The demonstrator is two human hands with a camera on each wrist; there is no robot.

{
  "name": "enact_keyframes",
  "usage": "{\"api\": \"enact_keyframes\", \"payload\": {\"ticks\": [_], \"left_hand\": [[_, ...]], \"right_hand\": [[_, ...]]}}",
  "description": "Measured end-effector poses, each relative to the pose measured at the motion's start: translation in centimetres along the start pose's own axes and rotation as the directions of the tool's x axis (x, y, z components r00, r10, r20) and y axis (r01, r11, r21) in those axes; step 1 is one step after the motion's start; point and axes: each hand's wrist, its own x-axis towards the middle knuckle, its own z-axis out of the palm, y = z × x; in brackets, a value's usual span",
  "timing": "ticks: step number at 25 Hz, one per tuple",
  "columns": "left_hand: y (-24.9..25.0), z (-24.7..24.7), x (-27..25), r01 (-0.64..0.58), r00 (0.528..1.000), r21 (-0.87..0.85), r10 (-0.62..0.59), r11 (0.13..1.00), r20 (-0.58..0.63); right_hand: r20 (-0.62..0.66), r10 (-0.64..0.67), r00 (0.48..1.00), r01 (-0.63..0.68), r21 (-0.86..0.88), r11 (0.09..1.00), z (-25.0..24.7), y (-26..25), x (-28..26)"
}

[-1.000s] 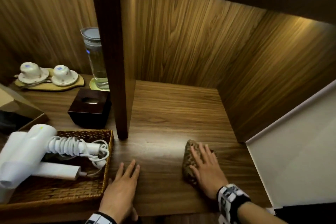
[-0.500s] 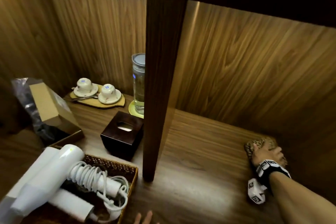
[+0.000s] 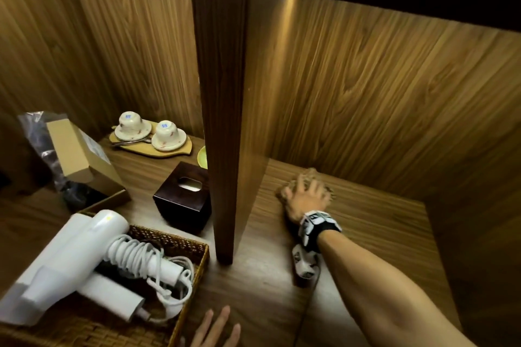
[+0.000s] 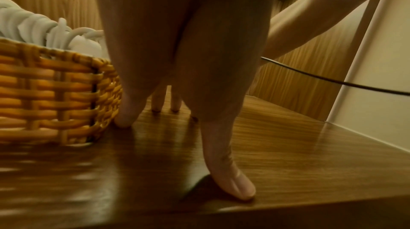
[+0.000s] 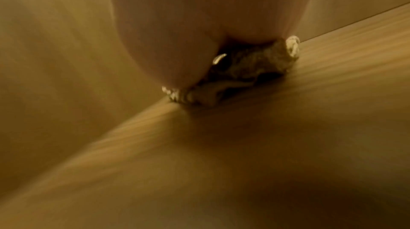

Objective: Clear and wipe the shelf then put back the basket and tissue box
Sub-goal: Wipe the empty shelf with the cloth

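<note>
My right hand (image 3: 307, 191) lies spread on a crumpled brown patterned cloth (image 3: 324, 183) and presses it onto the wooden shelf (image 3: 366, 234), far back in the right bay near the dark divider (image 3: 222, 121). In the right wrist view the cloth (image 5: 244, 71) is bunched under the palm (image 5: 199, 22). My left hand (image 3: 217, 327) rests flat on the shelf's front edge, its fingers (image 4: 228, 180) straight on the wood beside the wicker basket (image 4: 55, 96). The basket (image 3: 197, 251) holds a white hair dryer (image 3: 84, 248). A dark tissue box (image 3: 183, 200) stands left of the divider.
In the left bay two upturned cups on saucers (image 3: 152, 135) sit on a wooden tray, with a green coaster (image 3: 202, 157) beside it. A cardboard box (image 3: 81, 158) leans on a plastic bag at far left. A thin black cable (image 4: 332, 80) runs past a pale wall (image 4: 377, 75).
My right hand slid the cloth from the front of the right bay to its back right, then left along the back toward the divider. My left hand stayed at the front edge.
</note>
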Motion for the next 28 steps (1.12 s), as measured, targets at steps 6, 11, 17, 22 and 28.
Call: {"api": "enact_keyframes", "payload": {"ticks": [6, 11, 17, 22, 28], "left_hand": [[0.9, -3.8, -3.1, 0.177, 0.955, -0.028, -0.165, 0.984, 0.245], [2.1, -6.2, -2.5, 0.166, 0.897, -0.003, -0.150, 0.986, 0.415], [1.8, -6.7, -2.6, 0.112, 0.903, -0.062, -0.076, 0.992, 0.423], [1.9, -6.9, -2.1, 0.101, 0.882, -0.064, -0.060, 0.993, 0.468], [1.8, -6.6, -2.2, 0.113, 0.886, 0.003, -0.102, 0.994, 0.451]], "right_hand": [[0.158, -0.275, 0.948, 0.288, -0.062, 0.956, 1.3, -4.5, -7.4], [0.154, -0.329, 0.932, 0.344, -0.081, 0.935, 3.9, -2.8, -18.0], [0.222, -0.306, 0.926, 0.327, -0.065, 0.943, 4.3, 6.3, -23.3], [0.201, 0.100, 0.974, -0.086, -0.076, 0.993, -0.4, 15.7, -9.2], [0.215, 0.013, 0.977, 0.013, -0.118, 0.993, 0.3, 13.5, -11.6]]}}
